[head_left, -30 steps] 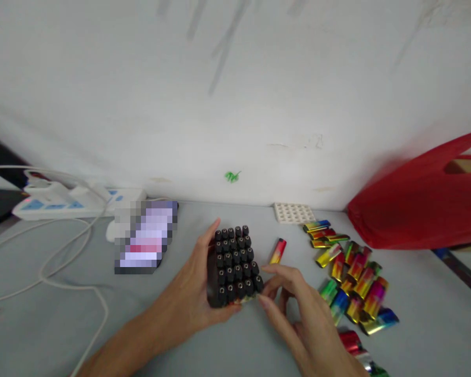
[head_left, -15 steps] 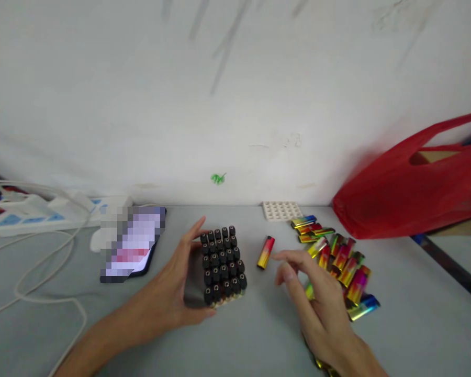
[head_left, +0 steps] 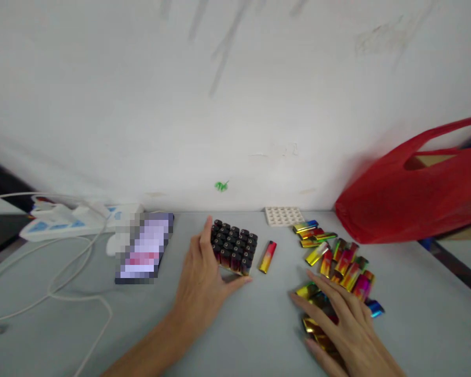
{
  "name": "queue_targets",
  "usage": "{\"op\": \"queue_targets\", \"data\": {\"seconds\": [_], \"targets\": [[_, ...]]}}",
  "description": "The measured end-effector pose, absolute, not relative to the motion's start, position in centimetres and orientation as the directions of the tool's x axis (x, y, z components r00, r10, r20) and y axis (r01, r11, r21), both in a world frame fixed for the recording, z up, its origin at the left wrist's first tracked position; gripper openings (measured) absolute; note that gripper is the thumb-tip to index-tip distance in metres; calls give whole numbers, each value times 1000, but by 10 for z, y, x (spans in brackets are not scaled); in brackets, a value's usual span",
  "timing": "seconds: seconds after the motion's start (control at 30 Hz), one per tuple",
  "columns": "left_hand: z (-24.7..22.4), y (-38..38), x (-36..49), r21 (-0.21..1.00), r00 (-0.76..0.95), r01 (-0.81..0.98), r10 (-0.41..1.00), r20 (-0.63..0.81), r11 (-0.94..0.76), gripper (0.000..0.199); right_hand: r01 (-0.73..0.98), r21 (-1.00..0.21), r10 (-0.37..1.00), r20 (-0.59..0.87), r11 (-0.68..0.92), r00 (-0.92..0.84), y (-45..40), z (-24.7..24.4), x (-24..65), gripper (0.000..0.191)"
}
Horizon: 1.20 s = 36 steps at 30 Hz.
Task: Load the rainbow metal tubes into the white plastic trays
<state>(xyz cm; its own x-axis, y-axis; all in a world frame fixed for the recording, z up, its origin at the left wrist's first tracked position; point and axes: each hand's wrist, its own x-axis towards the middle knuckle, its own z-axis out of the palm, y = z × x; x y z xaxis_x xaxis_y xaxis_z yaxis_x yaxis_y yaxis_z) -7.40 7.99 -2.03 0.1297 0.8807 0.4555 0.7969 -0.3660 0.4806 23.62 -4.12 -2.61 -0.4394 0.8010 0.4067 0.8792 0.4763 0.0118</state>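
My left hand [head_left: 206, 267] grips a square block of lighter-like tubes [head_left: 234, 243] along its left side, with the thumb at the near corner. The tubes stand in rows in a light tray, their black ends with small rings facing up. A single red-and-yellow tube [head_left: 267, 257] lies just right of the block, apart from it. My right hand [head_left: 343, 319] is spread over a pile of shiny tubes [head_left: 316, 330] near the front, covering part of them. Whether its fingers press on any tube I cannot tell.
More shiny multicoloured tubes [head_left: 347, 267] lie heaped at the right. An unfilled white grid tray [head_left: 284, 215] rests by the wall. A red bag [head_left: 412, 193] stands at the back right. At the left are a phone [head_left: 149, 246], a power strip [head_left: 82, 222] and loose white cables [head_left: 78, 297].
The block has turned and tipped more upright on the table, and my left hand has shifted right with it. My right hand has moved down and right, its fingers spreading over the near pile.
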Motion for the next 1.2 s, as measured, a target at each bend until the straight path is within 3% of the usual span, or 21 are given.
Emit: {"op": "queue_targets", "data": {"seconds": [0.27, 0.43, 0.57, 0.77, 1.07, 1.2], "targets": [[-15, 106, -57, 321, 66, 911, 862, 503, -258, 153, 883, -55, 813, 421, 465, -402, -24, -16, 234, 50], [-11, 109, -64, 335, 74, 902, 862, 502, -273, 153, 889, -73, 813, 443, 452, -377, -19, -2, 235, 42], [-8, 112, -65, 327, 93, 905, 875, 475, -273, 147, 906, -87, 863, 354, 413, -359, 10, 19, 231, 28], [-5, 126, -56, 325, 97, 905, 876, 472, -275, 135, 931, 158, 891, 273, 330, -362, 96, 37, 217, 18], [1, 148, -52, 260, 144, 914, 850, 507, -310, 141, 900, 226, 876, 235, 372, -421, 150, 27, 201, 14], [1, 159, -51, 303, 109, 906, 856, 505, -294, 137, 866, 226, 837, 238, 445, -492, 153, 27, 205, 16]]}}
